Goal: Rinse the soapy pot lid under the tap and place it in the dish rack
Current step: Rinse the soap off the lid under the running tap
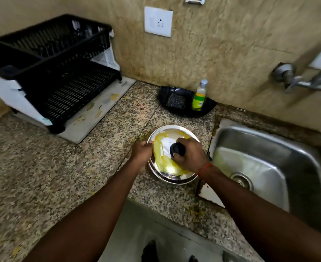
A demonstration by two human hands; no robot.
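A round steel pot lid (167,136) smeared with yellow soap lies on the speckled granite counter just left of the sink. My left hand (141,151) grips its left rim. My right hand (190,154) is closed around the black knob (177,148) at its centre. The black two-tier dish rack (61,72) stands at the back left on a white mat. The tap (307,80) juts from the wall at the far right, above the steel sink (269,167); no water is visible running.
A black tray (208,108) against the wall holds a scrub pad (175,100) and a green-labelled bottle (198,97). A wall socket (158,21) sits above. The counter's front edge (156,208) runs under my forearms.
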